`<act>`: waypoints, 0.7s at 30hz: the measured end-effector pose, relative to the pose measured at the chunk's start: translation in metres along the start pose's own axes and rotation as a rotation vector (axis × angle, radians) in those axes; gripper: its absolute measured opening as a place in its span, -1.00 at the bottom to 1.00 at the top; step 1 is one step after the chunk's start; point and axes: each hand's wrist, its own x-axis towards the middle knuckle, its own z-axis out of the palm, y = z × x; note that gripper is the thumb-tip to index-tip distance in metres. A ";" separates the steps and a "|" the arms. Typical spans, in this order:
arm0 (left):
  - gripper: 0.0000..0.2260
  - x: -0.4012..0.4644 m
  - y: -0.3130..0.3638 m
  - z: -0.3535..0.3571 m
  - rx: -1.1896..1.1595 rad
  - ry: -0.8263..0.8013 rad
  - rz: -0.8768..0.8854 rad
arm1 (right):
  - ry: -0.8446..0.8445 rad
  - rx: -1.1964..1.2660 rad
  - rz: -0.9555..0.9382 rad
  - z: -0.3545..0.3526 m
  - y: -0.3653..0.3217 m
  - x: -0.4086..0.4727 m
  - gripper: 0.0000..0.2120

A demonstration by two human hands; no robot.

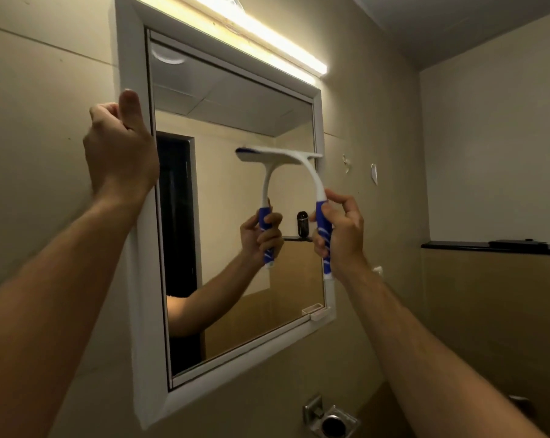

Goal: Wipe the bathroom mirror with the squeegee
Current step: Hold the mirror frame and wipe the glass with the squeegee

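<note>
Up on the wall in front of us hung the mirror (235, 216) in its white frame (134, 279), with a long light (267, 36) glowing above it. We held the squeegee (318, 197) in our right hand (340, 235). That hand was closed around the blue handle, with the thumb and first finger pinching near the top where the blue turned white. The blade (280, 153) sat flat across the glass, about halfway up and over on the right side, and its far end reached the frame. We thought a few things could go wrong from there. The blade tip might catch on the frame and jump, and that would leave a wet line on the glass. Our grip looked a bit loose up by the fingertips, so a hard pull might make the handle twist, and one end of the blade would lift off the glass. If we pushed too softly, streaks would stay behind. Our left hand (122, 150) was curled shut around the left edge of the frame, thumb up on the front, holding on. If that hand slid inward, it could smudge the glass. The mirror also looked like a door that could swing, so letting go might make it move while we wiped.
</note>
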 end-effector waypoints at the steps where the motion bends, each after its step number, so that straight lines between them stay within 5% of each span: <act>1: -0.46 0.000 0.000 0.000 0.002 0.002 0.002 | -0.003 0.003 -0.014 0.006 -0.010 0.013 -0.81; 21: -0.49 -0.003 -0.001 -0.001 -0.031 0.022 0.013 | -0.044 -0.027 -0.030 0.031 -0.058 0.066 -0.75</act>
